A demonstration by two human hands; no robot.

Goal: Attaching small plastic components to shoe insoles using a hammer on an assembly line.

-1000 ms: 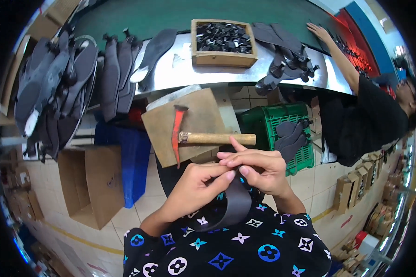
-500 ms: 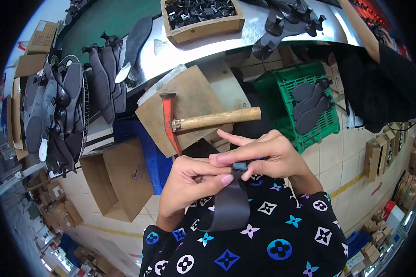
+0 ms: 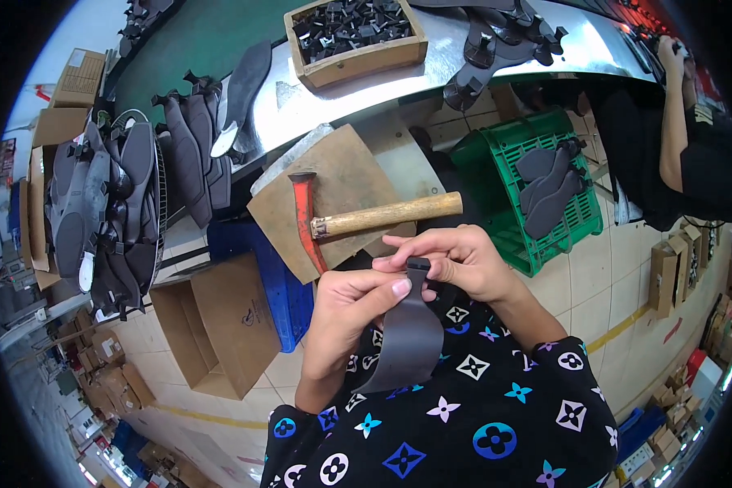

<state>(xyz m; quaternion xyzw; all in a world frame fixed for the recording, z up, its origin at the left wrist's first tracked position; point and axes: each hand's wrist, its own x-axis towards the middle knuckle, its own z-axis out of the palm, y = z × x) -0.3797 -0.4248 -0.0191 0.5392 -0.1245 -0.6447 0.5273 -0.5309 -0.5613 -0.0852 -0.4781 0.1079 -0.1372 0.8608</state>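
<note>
In front of my lap I hold a thin, dark grey shoe sole (image 3: 412, 342), bent in a curve with its broad part hanging down. Its narrow upper end carries a small black block (image 3: 417, 265), like a heel piece. My left hand (image 3: 354, 305) is closed on the narrow part, thumb on top. At the block, my right hand (image 3: 468, 264) pinches with thumb and forefinger. Just beyond my hands, a hammer (image 3: 386, 215) with a red head and wooden handle lies on a brown board (image 3: 346, 175).
A wooden box (image 3: 358, 69) of small black pieces stands on the metal-topped bench (image 3: 281, 102). More dark soles (image 3: 191, 150) lie at the left. A green crate (image 3: 557, 187) stands right; a cardboard box (image 3: 220, 325) is left, beside a blue bin (image 3: 289, 305). A co-worker's arm (image 3: 673, 134) reaches in at far right.
My right fingers have drawn in from spread out to a pinch. The sole's narrow end has come up, showing the black block. The co-worker's arm has shifted right, and the view has moved slightly.
</note>
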